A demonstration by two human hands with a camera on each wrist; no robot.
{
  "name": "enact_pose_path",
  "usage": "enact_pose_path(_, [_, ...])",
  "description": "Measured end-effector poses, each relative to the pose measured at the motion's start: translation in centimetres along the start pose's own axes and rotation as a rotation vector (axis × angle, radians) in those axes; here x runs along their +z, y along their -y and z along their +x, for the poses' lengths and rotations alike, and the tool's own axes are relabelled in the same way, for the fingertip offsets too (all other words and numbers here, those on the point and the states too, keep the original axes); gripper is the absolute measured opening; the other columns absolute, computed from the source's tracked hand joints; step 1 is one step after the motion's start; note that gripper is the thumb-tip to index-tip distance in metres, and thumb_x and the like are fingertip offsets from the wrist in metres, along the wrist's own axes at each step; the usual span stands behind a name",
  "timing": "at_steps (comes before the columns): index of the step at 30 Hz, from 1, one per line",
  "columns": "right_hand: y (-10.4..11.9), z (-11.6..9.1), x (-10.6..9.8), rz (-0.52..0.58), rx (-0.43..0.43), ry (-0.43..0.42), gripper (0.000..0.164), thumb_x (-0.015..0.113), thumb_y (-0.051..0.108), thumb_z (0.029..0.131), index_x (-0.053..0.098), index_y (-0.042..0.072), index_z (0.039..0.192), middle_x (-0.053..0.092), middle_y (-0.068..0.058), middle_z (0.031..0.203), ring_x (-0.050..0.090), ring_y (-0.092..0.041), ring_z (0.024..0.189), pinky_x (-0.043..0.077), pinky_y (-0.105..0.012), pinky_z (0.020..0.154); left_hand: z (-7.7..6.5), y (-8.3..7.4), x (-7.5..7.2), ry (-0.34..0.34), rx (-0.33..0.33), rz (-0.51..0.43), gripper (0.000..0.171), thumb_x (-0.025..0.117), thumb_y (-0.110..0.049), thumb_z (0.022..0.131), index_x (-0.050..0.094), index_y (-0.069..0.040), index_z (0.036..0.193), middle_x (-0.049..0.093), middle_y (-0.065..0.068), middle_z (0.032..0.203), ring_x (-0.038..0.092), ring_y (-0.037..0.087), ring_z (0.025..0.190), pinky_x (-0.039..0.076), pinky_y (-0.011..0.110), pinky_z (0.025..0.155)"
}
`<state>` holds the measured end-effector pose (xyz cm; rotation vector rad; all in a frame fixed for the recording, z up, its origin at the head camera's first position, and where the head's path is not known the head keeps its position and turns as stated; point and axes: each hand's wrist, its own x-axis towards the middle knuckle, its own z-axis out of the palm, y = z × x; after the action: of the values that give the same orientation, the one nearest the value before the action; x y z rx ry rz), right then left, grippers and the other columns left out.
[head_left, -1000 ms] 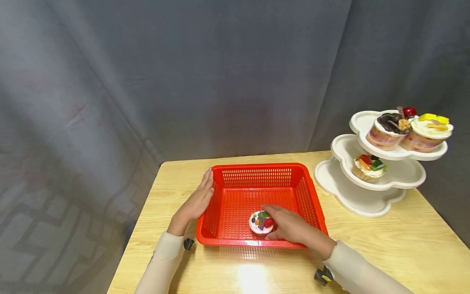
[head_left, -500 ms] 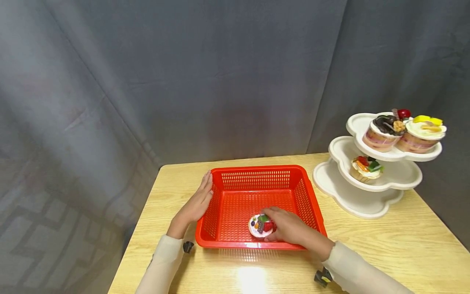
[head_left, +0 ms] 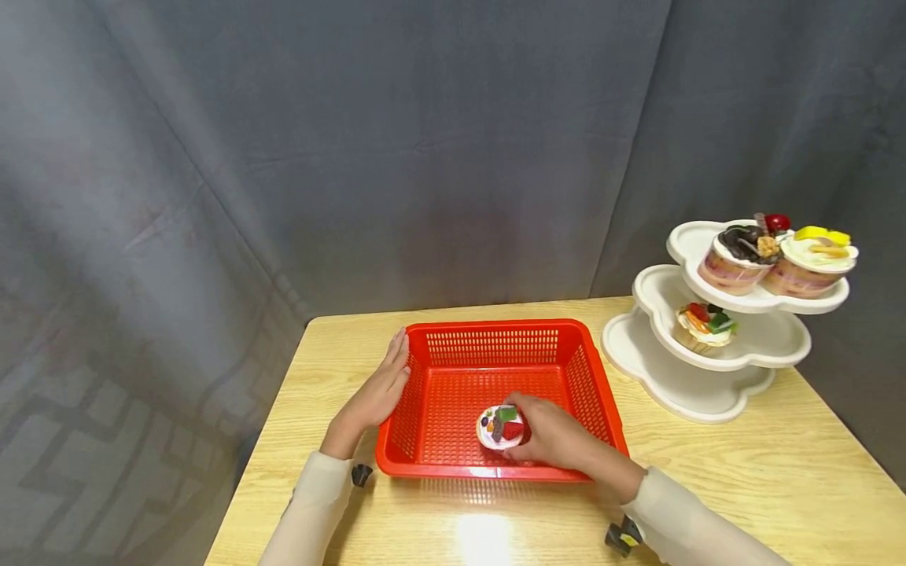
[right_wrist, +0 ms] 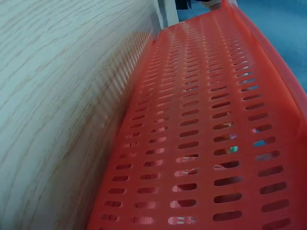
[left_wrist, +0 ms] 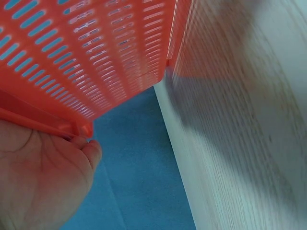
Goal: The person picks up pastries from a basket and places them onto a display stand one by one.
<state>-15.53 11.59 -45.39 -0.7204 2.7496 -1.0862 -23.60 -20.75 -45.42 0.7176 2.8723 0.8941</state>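
Note:
In the head view, a small cupcake (head_left: 499, 428) with white cream, a strawberry, a green leaf-like piece and dark berries is inside a red plastic basket (head_left: 495, 321), near its front wall. My right hand (head_left: 550, 432) grips it from the right, thumb at the front and fingers behind. The right wrist view shows the basket's slotted wall (right_wrist: 192, 115), which hides that hand; bits of colour show through the slots. My left hand (head_left: 378, 391) rests along the basket's left rim with its fingers straight. In the left wrist view, the left palm (left_wrist: 43, 177) is against that rim.
A white three-tier stand (head_left: 708, 393) is on the wooden table (head_left: 340, 346) to the right of the basket. Its top tier bears large cakes (head_left: 732, 263) in clear cups; a fruit cupcake (head_left: 704, 328) sits on the middle tier. A grey curtain (head_left: 453, 157) hangs behind.
The cupcake has shifted slightly up in the head view and tilted a little in my right hand. My left hand stays at the rim. The head view has drifted slightly.

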Motion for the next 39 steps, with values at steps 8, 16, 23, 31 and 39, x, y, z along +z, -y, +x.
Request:
enact_pose_path(8, [-0.5, 0.0, -0.1, 0.173, -0.059, 0.012, 0.06, 0.09, 0.011, 0.074, 0.056, 0.006, 0.124, 0.067, 0.001, 0.102, 0.065, -0.011, 0.087, 0.056, -0.025, 0.073, -0.2, 0.1, 0.1, 0.0, -0.004, -0.015, 0.061, 0.031, -0.02, 0.111, 0.003, -0.006, 0.163, -0.009, -0.002, 0.17, -0.003, 0.026, 0.156, 0.015, 0.049, 0.122])
enact_pose_path(16, [-0.4, -0.2, -0.4, 0.347, -0.043, 0.022, 0.063, 0.086, 0.006, 0.076, 0.053, 0.01, 0.129, 0.066, -0.003, 0.108, 0.065, -0.016, 0.09, 0.058, -0.027, 0.074, -0.2, 0.2, 0.3, 0.003, 0.0, -0.014, 0.061, 0.031, -0.019, 0.111, 0.003, -0.006, 0.163, -0.009, -0.002, 0.17, -0.004, 0.025, 0.156, 0.014, 0.048, 0.122])
enact_pose_path(23, [-0.2, -0.4, -0.8, 0.369, 0.001, -0.034, 0.065, 0.087, 0.011, 0.076, 0.054, 0.011, 0.132, 0.065, -0.003, 0.112, 0.064, -0.02, 0.098, 0.057, -0.026, 0.078, -0.2, 0.1, 0.3, 0.018, -0.016, -0.023, 0.061, 0.031, -0.02, 0.111, 0.001, -0.007, 0.163, -0.01, -0.003, 0.17, -0.008, 0.019, 0.155, 0.013, 0.047, 0.123])
enact_pose_path(31, [-0.1, -0.4, -1.0, 0.379, 0.023, -0.087, 0.067, 0.089, 0.016, 0.077, 0.054, 0.01, 0.133, 0.066, -0.005, 0.112, 0.064, -0.021, 0.101, 0.058, -0.028, 0.08, -0.3, 0.2, 0.4, 0.014, -0.013, 0.0, 0.061, 0.03, -0.022, 0.111, 0.001, -0.008, 0.163, -0.01, -0.004, 0.17, -0.006, 0.021, 0.156, 0.014, 0.047, 0.123])
enact_pose_path(39, [-0.3, -0.2, -1.3, 0.498, 0.005, -0.13, 0.068, 0.089, 0.011, 0.076, 0.054, 0.004, 0.133, 0.063, -0.014, 0.119, 0.065, -0.035, 0.106, 0.06, -0.034, 0.082, -0.1, 0.1, 0.1, 0.005, -0.001, 0.003, 0.061, 0.031, -0.021, 0.111, 0.002, -0.008, 0.163, -0.009, 0.0, 0.17, -0.005, 0.023, 0.156, 0.014, 0.049, 0.122])
